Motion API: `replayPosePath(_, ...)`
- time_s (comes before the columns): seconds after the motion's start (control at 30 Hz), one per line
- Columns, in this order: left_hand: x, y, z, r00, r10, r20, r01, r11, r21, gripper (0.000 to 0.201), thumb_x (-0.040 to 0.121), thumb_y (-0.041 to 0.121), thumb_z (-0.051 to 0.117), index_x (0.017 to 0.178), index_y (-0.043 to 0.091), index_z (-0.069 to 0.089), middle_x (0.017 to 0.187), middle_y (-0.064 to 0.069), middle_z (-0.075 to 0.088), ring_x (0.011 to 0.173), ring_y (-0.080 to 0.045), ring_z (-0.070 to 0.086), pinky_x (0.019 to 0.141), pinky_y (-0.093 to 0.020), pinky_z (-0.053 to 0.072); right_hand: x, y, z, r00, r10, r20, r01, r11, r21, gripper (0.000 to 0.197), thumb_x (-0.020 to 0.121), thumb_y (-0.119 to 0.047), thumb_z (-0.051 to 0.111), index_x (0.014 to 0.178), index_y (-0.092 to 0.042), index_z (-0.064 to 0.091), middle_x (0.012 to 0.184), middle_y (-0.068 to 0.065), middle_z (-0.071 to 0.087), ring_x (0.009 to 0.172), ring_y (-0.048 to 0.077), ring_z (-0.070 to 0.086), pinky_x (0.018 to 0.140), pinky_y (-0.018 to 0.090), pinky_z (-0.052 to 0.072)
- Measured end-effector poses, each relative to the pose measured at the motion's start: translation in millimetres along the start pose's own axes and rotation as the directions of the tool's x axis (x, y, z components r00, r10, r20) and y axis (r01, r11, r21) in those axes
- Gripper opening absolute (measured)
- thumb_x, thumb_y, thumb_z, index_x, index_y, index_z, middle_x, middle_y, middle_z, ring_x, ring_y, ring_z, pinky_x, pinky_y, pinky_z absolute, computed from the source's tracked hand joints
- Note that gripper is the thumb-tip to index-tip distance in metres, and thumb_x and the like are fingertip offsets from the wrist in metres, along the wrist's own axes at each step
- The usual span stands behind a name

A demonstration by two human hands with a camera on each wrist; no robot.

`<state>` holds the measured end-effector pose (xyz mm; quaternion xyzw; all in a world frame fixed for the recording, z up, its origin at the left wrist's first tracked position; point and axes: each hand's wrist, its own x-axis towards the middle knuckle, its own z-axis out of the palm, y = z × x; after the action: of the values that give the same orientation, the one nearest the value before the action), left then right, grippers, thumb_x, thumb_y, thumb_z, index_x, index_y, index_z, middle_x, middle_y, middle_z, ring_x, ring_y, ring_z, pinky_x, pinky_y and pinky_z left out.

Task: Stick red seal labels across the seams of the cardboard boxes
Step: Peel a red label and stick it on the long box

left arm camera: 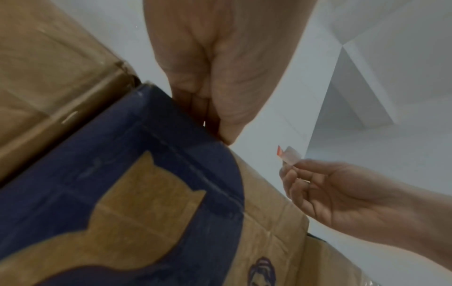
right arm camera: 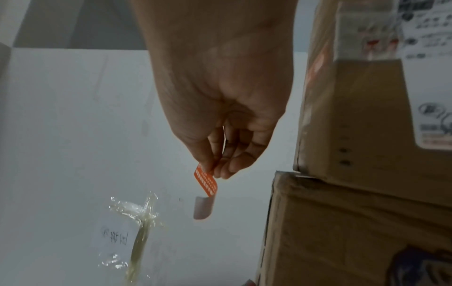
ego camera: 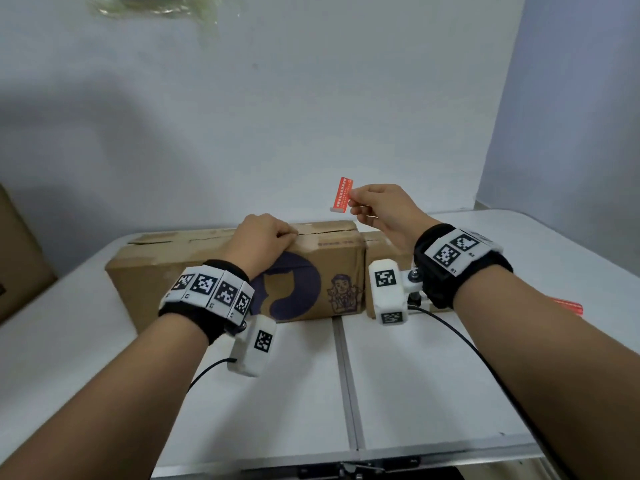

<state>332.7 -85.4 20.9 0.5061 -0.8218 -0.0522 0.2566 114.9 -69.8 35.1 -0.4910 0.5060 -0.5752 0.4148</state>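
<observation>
The left hand (ego camera: 265,237) curls over the box (ego camera: 311,271) top edge on the surface (ego camera: 415,375), apparently steadying it, while the right hand (ego camera: 379,209) pinches a red label (ego camera: 342,194) above its seam (ego camera: 329,233), ready to stick.

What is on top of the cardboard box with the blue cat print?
The left hand rests on the top front edge of the cardboard box, fingers curled over it. Beside it the top seam gapes, with no red label on it. What lies under the hand is covered.
</observation>
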Motion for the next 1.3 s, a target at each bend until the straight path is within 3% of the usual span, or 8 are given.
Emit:
replayPosePath(0.2,-4.7,-4.7,5.1,0.999,0.031,0.021,-0.031,0.999,0.036,0.028,0.094,0.027,0.05,0.102,0.014,0.073,0.094,-0.012,0.074,0.09,-0.028,0.064,0.079,-0.034,0.05,12.2,3.8,27.2,0.995,-0.04,0.092,0.059,0.976,-0.21,0.015,0.094,-0.014,0.057,0.093,-0.003,0.067,0.079,0.002,0.063,0.07,0.01,0.059,0.063,0.016,0.05)
replayPosePath(0.33,-1.8,-10.0,4.3,0.997,0.044,0.068,-0.048,0.997,0.058,0.029,0.094,0.03,0.049,0.099,0.014,0.073,0.096,-0.01,0.075,0.091,-0.026,0.064,0.084,-0.039,0.051,19.9,6.6,43.8,0.99,-0.048,0.136,0.084,0.959,-0.271,0.016,0.094,-0.011,0.056,0.08,-0.01,0.064,0.075,0.002,0.061,0.065,0.008,0.057,0.055,0.011,0.048)
replayPosePath(0.53,3.0,-8.0,4.3,0.992,0.103,0.073,-0.108,0.992,0.067,0.026,0.094,0.022,0.05,0.105,0.011,0.071,0.105,-0.009,0.073,0.099,-0.026,0.063,0.088,-0.035,0.048,26.3,24.0,51.7,0.993,-0.028,0.119,0.067,0.937,-0.342,0.015,0.092,-0.011,0.058,0.094,0.0,0.068,0.071,0.004,0.062,0.061,0.009,0.056,0.058,0.014,0.049)
replayPosePath(0.7,12.7,-13.9,7.4,0.998,0.061,0.008,-0.059,0.981,-0.184,0.015,0.085,0.009,0.059,0.099,0.012,0.063,0.106,-0.005,0.068,0.096,-0.018,0.065,0.083,-0.027,0.051,28.3,29.1,53.1,0.994,-0.042,0.1,0.076,0.932,-0.354,0.013,0.091,-0.011,0.059,0.081,-0.009,0.067,0.069,0.003,0.062,0.061,0.008,0.056,0.065,0.017,0.049)
replayPosePath(0.8,13.0,-18.5,9.9,1.0,0.027,-0.012,-0.03,0.956,-0.291,0.018,0.084,0.016,0.065,0.099,0.015,0.053,0.107,0.0,0.062,0.093,-0.011,0.066,0.077,-0.021,0.052,28.6,29.9,53.2,0.994,-0.047,0.102,0.08,0.934,-0.35,0.014,0.091,-0.01,0.058,0.08,-0.01,0.067,0.069,0.002,0.062,0.06,0.008,0.056,0.063,0.015,0.048)
replayPosePath(0.9,11.3,-21.6,11.1,0.998,0.064,-0.008,-0.064,0.953,-0.297,0.027,0.081,0.027,0.071,0.097,0.017,0.053,0.1,0.004,0.062,0.093,-0.01,0.065,0.082,-0.024,0.055,28.2,29.5,52.8,0.994,-0.048,0.102,0.08,0.938,-0.337,0.013,0.091,-0.01,0.058,0.083,-0.009,0.068,0.07,0.002,0.062,0.061,0.008,0.056,0.062,0.015,0.049)
replayPosePath(1.07,6.8,-21.1,12.2,0.994,0.109,-0.028,-0.112,0.931,-0.347,0.024,0.079,0.023,0.074,0.097,0.014,0.06,0.102,-0.001,0.066,0.095,-0.013,0.066,0.089,-0.026,0.055,26.2,28.8,51.8,0.994,-0.048,0.095,0.074,0.952,-0.298,0.015,0.091,-0.01,0.059,0.079,-0.008,0.067,0.069,0.004,0.061,0.06,0.008,0.054,0.056,0.011,0.048)
replayPosePath(1.3,5.2,-19.0,15.8,0.991,0.078,-0.11,-0.105,0.957,-0.27,0.016,0.082,0.026,0.07,0.096,0.018,0.069,0.097,0.001,0.07,0.091,-0.009,0.063,0.083,-0.017,0.048,25.5,29.9,50.9,0.994,-0.05,0.102,0.077,0.953,-0.292,0.015,0.09,-0.011,0.06,0.078,-0.009,0.068,0.07,0.005,0.062,0.061,0.01,0.055,0.06,0.015,0.049)
